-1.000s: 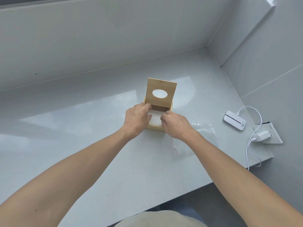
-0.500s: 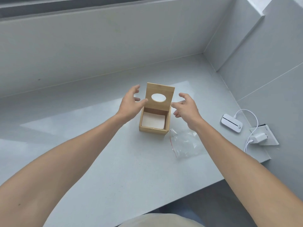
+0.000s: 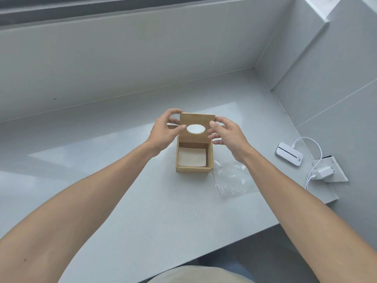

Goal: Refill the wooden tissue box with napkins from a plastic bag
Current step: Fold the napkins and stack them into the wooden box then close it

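**A:** What's the setting around the wooden tissue box?

**B:** It stands on a pale grey countertop with a dull sheen, fitted into a corner. Grey tiled walls rise behind the box and to its right, and a dark band runs along the top of the rear wall.

**A:** And the box itself?

**B:** Its body is open at the top. A flat stack of white napkins lies inside, well below the rim. The lid, with its oval hole, stands upright at the box's far edge.

**A:** Who has the lid?

**B:** Both hands. The left hand is at the lid's left edge, thumb at the front near the oval, fingers curled loosely toward the top corner. The right hand mirrors it on the right edge, fingers spread. They look to be lightly touching the lid (a firm pinch I cannot confirm).

**A:** The plastic bag?

**B:** Flat on the counter just right of the box's near corner, clear, with a thin red strip on its left edge. Whether anything remains inside is hard to tell.

**A:** Anything farther right?

**B:** A small white device with a white cable running to a charger in a wall socket. The device's markings are too small to read. The lid's hinge is hidden.
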